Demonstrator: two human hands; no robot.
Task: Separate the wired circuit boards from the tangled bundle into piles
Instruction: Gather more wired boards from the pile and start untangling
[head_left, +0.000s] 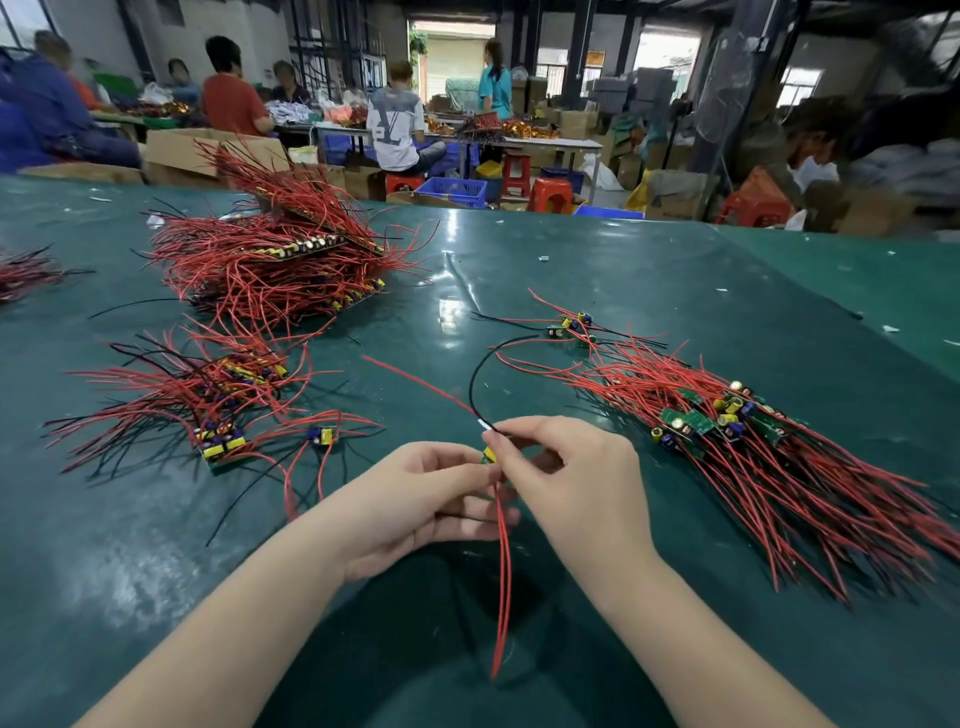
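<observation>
Red-wired circuit board (489, 455) sits pinched between both hands' fingers (511, 441).

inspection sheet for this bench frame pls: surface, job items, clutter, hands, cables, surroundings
Surface: green table, glossy, with glare patches.
Job's things: large stacked pile far left; smaller pile near left; lone board beside it; right pile; a few boards apart, behind the right pile.
Clutter: small white scraps scattered on the table.
Grippers: left hand and right hand both pinch one held board above the table.
Cables: its red wires hang down; a black wire loops up.
Surroundings: seated workers, cardboard boxes, red stools, blue crates.
</observation>
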